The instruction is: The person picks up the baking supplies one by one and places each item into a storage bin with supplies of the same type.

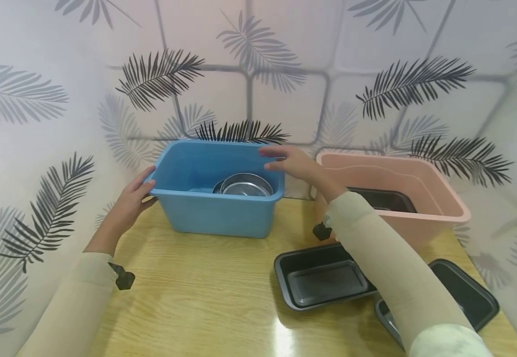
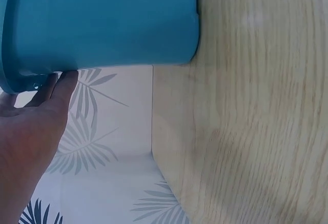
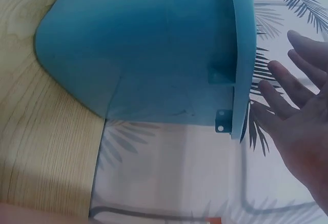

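A blue plastic tub stands on the wooden table by the wall, with round metal tins inside at its right end. My left hand holds the tub's left end at the rim; in the left wrist view its fingers reach under the lip. Over the tub's right rim hovers my right hand, fingers spread and nothing in them. The right wrist view shows that hand apart from the blue rim.
To the right stands a pink tub with a dark pan inside. A black rectangular pan lies in front of it, partly behind my right sleeve. More dark bakeware lies at the table's right edge. Patterned walls enclose the table.
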A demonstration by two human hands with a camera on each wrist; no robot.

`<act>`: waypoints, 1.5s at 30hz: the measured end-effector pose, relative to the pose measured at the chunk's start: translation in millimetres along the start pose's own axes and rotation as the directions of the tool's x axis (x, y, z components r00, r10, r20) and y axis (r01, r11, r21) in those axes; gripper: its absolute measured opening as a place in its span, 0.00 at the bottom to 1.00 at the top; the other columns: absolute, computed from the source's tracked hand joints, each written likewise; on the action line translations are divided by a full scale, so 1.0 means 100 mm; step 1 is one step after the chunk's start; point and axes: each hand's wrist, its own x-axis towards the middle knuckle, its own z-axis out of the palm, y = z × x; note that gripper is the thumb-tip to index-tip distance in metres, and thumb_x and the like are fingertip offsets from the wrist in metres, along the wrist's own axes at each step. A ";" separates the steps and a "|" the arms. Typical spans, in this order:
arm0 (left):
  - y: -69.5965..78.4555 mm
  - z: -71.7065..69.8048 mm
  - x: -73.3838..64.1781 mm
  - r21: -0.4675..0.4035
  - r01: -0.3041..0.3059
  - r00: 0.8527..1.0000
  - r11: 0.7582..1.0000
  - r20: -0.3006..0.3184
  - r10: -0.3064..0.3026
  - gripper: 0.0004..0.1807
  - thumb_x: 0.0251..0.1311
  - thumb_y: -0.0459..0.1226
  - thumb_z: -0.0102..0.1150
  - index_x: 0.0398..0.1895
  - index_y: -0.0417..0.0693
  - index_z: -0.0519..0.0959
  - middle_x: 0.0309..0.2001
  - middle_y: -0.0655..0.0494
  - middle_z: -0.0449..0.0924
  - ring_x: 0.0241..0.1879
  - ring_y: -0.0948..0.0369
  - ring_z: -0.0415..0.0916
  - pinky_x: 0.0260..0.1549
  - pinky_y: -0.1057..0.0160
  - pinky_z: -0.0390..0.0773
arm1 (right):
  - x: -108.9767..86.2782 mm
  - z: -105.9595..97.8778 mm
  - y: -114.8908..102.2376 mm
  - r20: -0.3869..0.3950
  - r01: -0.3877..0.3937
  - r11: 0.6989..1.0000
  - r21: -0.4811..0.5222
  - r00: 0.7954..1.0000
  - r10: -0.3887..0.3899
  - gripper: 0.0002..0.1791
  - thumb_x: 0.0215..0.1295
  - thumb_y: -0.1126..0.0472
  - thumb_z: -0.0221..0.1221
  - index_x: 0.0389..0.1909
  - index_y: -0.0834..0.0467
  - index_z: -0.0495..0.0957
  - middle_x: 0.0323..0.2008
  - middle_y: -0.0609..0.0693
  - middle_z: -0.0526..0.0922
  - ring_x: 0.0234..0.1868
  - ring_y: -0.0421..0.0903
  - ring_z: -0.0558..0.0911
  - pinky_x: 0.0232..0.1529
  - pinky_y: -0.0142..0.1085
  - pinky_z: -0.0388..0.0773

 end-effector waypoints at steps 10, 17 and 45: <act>0.03 -0.05 -0.10 0.097 -0.003 1.000 0.995 -0.001 0.004 0.38 0.77 0.53 0.44 0.83 0.59 0.43 0.82 0.41 0.35 0.79 0.41 0.45 0.73 0.41 0.58 | -0.37 -0.20 0.02 -0.016 0.011 1.000 -0.013 1.000 -0.011 0.31 0.71 0.50 0.60 0.73 0.51 0.68 0.71 0.51 0.72 0.77 0.53 0.62 0.77 0.59 0.52; 0.00 -0.03 -0.23 0.119 -0.060 0.998 0.991 0.028 0.057 0.38 0.78 0.49 0.46 0.83 0.56 0.44 0.81 0.38 0.42 0.76 0.44 0.57 0.68 0.51 0.67 | -0.70 -0.40 0.17 -0.020 -0.170 0.985 -0.005 0.985 0.170 0.37 0.70 0.37 0.56 0.77 0.39 0.60 0.78 0.44 0.60 0.79 0.59 0.54 0.71 0.66 0.60; -0.18 0.79 -0.91 0.084 -0.157 0.988 0.984 0.022 0.155 0.33 0.78 0.40 0.49 0.80 0.42 0.52 0.74 0.32 0.58 0.57 0.74 0.77 0.56 0.73 0.78 | -2.27 -1.18 0.68 -0.365 -0.259 0.954 -0.151 0.912 0.190 0.30 0.75 0.45 0.56 0.75 0.36 0.64 0.73 0.46 0.68 0.74 0.53 0.65 0.70 0.49 0.69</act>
